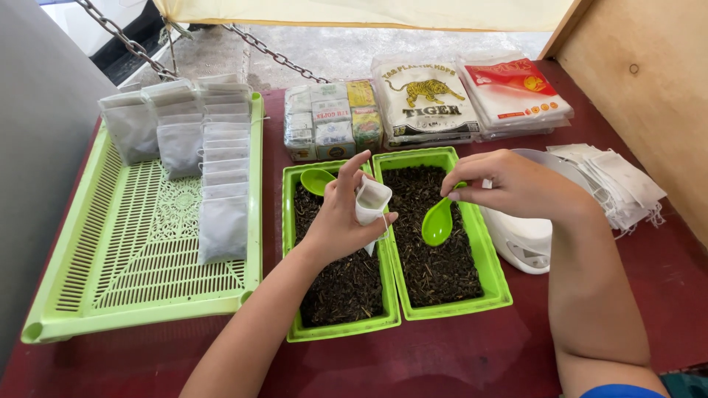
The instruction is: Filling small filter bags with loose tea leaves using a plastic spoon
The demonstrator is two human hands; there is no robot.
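While held over the seam between two green trays, left hand [341, 214] gripped a small white filter bag [371, 201], fingers [352, 166] curled around it and thumb pressed on its side, mouth of bag facing up and open. Right hand [516, 184] pinched the handle of a green plastic spoon [438, 221], fingertips together on the handle, bowl of spoon hanging low above the right tray of dark loose tea [435, 250], just beside the bag but not touching it. Left tray of tea [343, 284] carried a second green spoon [318, 180] at its far end. Lay under the right wrist: a white scale [525, 243]. Rested beyond the scale: a pile of empty white bags [618, 184]. Stood at far left: a slotted green tray [140, 258] lined with filled bags [221, 177]. Sat behind the tea trays: packets of plastic bags [428, 99].
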